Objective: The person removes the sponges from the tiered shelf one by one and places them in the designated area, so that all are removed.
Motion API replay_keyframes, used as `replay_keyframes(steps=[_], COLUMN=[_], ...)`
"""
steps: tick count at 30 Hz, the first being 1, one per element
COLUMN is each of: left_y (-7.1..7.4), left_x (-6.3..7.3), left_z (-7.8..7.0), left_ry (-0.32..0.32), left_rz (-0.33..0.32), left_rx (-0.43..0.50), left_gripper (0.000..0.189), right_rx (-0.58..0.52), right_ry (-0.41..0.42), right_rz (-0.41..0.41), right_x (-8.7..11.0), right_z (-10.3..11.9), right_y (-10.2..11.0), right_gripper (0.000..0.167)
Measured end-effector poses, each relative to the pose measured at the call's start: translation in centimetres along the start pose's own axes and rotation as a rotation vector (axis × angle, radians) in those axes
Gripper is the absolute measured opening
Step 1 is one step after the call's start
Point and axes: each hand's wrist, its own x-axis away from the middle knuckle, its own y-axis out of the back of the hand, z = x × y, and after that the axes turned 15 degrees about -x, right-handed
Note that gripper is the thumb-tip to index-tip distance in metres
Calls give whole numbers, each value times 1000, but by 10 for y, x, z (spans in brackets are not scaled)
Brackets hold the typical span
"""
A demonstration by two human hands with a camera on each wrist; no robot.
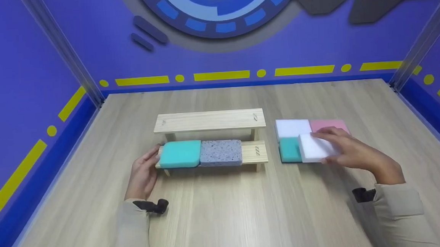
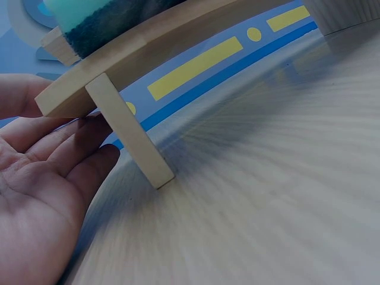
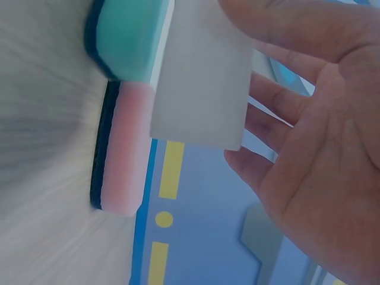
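Observation:
A wooden stand has a front step [image 1: 255,152] and a back step [image 1: 209,120]. My left hand [image 1: 144,173] grips the front step's left end; in the left wrist view its thumb lies at the board's end and its fingers are below, beside the leg [image 2: 130,130]. On that step, a turquoise sponge [image 1: 180,154] sits beside a speckled grey sponge block [image 1: 221,153]. Between thumb and fingers, my right hand [image 1: 349,148] holds a white sponge block [image 1: 315,148], raised above the table. Under and beside it lies a green sponge [image 1: 289,149] with a dark underside.
Behind the held block, another white block [image 1: 293,128] and a pink sponge [image 1: 331,124] lie on the table right of the stand. Blue panels [image 1: 216,62] with yellow marks enclose the table's back and sides. Bare tabletop [image 1: 225,214] stretches in front of the stand.

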Motion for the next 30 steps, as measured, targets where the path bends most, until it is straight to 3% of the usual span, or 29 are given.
replay_keyframes(steps=[10, 17, 30], left_y=[1, 1, 0], left_x=[0, 1, -2], left_z=[1, 1, 1], left_ry=[-12, -16, -3], left_rz=[2, 1, -5], left_rx=[25, 23, 30], left_gripper=[54, 53, 53], right_rx=[35, 45, 39], right_ry=[-16, -89, -107], right_rz=[-18, -2, -7], right_x=[7, 10, 14], right_z=[-8, -13, -24], right_y=[7, 9, 15], right_gripper=[67, 68, 67])
